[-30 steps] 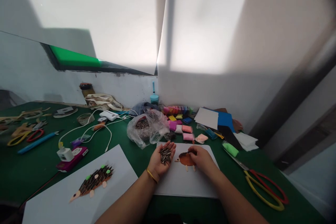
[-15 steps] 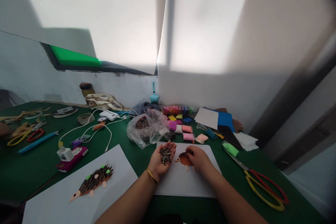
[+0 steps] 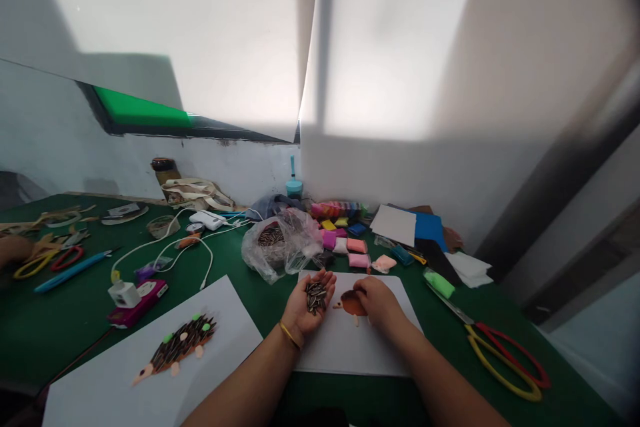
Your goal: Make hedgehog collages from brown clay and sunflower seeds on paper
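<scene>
Striped sunflower seeds [image 3: 315, 297] lie in a small heap in the upturned, cupped palm of my left hand [image 3: 299, 320], which rests over the left edge of a white sheet [image 3: 350, 355]. On that sheet is a brown hedgehog figure [image 3: 351, 305] with a pale snout and pale legs; a dark row runs along its upper edge. My right hand [image 3: 379, 301] has its fingertips pinched together at the hedgehog's upper right side. What the fingers hold there is hidden. The hand also covers the figure's rear.
At left, another sheet [image 3: 95, 383] bears a seed-covered hedgehog [image 3: 183, 345]. A plastic bag of seeds [image 3: 273, 240] stands ahead, beside colourful clay packets [image 3: 357, 245]. Large scissors [image 3: 505, 363] lie right. A power bank [image 3: 137, 303] with cables and another person's hand [image 3: 14, 250] are left.
My right fingertips have shifted slightly at the hedgehog's back. My left hand stays still with the seeds. The other person's hand shows more at the left edge.
</scene>
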Demonstrator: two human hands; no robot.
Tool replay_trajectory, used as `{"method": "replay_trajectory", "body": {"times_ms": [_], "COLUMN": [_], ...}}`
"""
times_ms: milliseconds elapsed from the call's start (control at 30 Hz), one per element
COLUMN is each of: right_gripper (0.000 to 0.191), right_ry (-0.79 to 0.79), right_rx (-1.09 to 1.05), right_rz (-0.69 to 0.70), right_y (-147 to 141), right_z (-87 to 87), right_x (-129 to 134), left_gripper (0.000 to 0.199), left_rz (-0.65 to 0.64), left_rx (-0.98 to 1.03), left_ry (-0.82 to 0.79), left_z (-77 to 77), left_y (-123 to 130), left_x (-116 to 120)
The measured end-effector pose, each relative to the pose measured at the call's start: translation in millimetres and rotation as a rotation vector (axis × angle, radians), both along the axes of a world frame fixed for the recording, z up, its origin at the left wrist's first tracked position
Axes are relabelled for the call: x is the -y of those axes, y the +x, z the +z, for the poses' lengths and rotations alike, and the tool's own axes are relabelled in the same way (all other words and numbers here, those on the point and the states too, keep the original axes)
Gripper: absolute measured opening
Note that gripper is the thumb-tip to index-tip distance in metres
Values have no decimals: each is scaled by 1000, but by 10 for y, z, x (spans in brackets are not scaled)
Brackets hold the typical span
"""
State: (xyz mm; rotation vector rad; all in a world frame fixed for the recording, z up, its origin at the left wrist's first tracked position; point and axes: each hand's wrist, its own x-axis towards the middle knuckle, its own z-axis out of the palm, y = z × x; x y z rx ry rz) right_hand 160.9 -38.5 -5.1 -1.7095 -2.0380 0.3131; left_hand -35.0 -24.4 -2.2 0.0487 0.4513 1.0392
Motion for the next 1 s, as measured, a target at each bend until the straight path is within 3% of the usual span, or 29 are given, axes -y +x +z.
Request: {"method": "replay_trajectory", "body": {"times_ms": [700, 1000], "right_gripper": [25, 24], "right_ry": [-9, -18], "right_rx": [10, -23], "right_rz": [4, -48], "right_y": [-38, 48], "right_z": [16, -77], "right_x": [7, -9], "left_gripper": [25, 26], "left_rz": [-11, -13], "left_rx": [-1, -1], "left_ry": [-4, -2], "left_z": [5, -43], "left_y": [2, -4], "left_x": [3, -20]}}
